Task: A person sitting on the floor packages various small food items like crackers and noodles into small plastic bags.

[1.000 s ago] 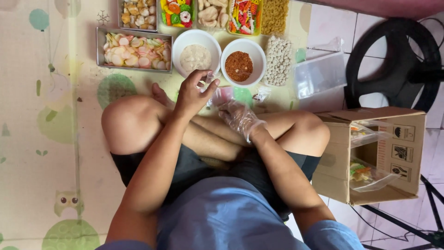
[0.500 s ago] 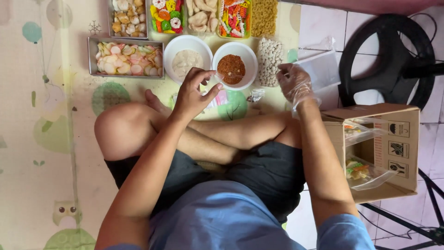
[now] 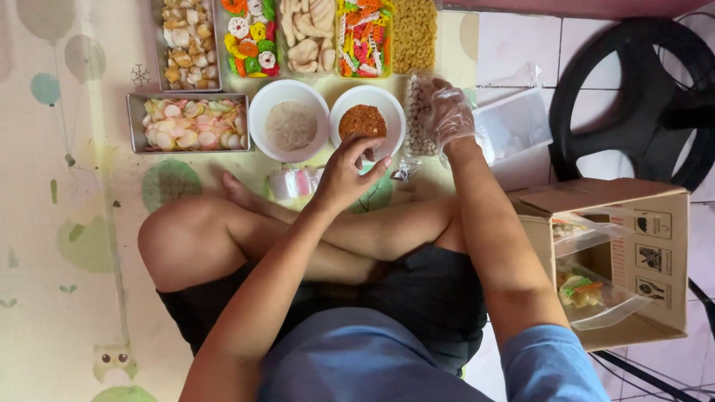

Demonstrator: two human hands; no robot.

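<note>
Person sits cross-legged on mat. Left hand (image 3: 348, 175), fingers curled, hovers at near edge of red spice bowl (image 3: 367, 121). Gloved right hand (image 3: 447, 112) rests, fingers spread, on bag of white balls (image 3: 418, 119), just right of bowl.

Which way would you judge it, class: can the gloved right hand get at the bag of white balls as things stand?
Probably yes. The right hand is already over the bag of white balls, seemingly touching it, with nothing between them.

Glossy plastic glove (image 3: 447, 112), matt cardboard box (image 3: 596, 197), metal tray (image 3: 134, 123)
</note>
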